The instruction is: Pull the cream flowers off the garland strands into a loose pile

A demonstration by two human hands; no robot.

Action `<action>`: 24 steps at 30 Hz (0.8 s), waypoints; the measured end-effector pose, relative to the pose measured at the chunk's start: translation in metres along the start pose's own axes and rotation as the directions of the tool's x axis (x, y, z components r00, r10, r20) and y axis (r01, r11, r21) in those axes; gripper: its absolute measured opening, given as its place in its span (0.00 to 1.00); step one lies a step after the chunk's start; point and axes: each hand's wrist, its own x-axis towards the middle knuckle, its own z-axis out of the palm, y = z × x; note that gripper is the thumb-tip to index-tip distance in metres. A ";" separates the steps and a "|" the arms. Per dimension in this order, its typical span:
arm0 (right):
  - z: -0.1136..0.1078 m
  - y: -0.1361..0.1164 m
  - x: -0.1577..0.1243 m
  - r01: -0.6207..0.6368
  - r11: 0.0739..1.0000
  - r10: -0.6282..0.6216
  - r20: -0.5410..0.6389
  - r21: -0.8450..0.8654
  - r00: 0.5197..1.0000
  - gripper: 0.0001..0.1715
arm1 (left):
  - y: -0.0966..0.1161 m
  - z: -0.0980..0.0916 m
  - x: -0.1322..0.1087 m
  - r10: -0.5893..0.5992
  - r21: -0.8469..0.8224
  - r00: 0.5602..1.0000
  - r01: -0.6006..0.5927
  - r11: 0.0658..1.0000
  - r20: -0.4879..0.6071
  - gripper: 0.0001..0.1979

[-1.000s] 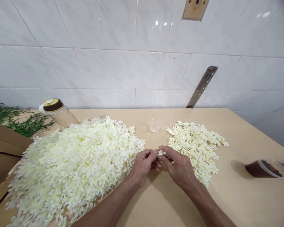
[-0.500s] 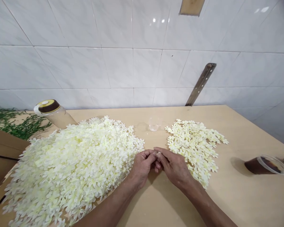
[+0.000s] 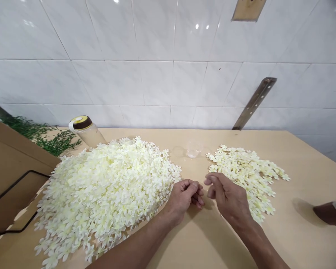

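Your bare left forearm (image 3: pixel 145 239) and right forearm (image 3: pixel 261 241) reach forward from the bottom edge, angling inward. Your left hand (image 3: pixel 186 198) has its fingers curled, thumb lying against the forefinger. Your right hand (image 3: pixel 231 198) bends its fingers toward the left, knuckles outward. The hands are near each other, a narrow gap between their fingertips.

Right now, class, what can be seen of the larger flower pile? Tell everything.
The larger flower pile is a loose, ragged-edged heap of white blossoms with yellowish centres, petals thin and fabric-like. It lies on the table, in front of the bottle and partly hidden by the left forearm; contact with either is unclear.
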 end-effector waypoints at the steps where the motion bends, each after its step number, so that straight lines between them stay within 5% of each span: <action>1: 0.003 0.001 0.000 0.032 0.999 -0.032 0.018 0.019 0.999 0.19 | 0.000 0.000 0.000 -0.003 -0.015 1.000 0.003 1.000 0.004 0.18; 5: 0.012 0.009 -0.002 0.179 0.983 -0.178 0.033 -0.025 0.983 0.17 | 0.001 -0.003 0.001 -0.021 -0.116 0.999 0.026 0.993 0.038 0.19; 12: 0.019 0.014 -0.004 0.263 0.964 -0.254 0.146 -0.047 0.956 0.28 | 0.002 -0.003 0.001 -0.042 -0.174 0.980 0.077 0.982 0.197 0.21; 20: 0.017 -0.001 -0.010 0.147 0.988 -0.155 0.357 0.050 0.921 0.34 | 0.000 -0.004 0.002 -0.026 -0.127 0.990 0.044 0.991 0.139 0.20; 24: 0.009 -0.003 -0.006 0.142 0.985 -0.165 0.306 0.096 0.937 0.31 | 0.003 -0.003 0.002 -0.033 -0.103 0.993 0.045 0.994 0.117 0.19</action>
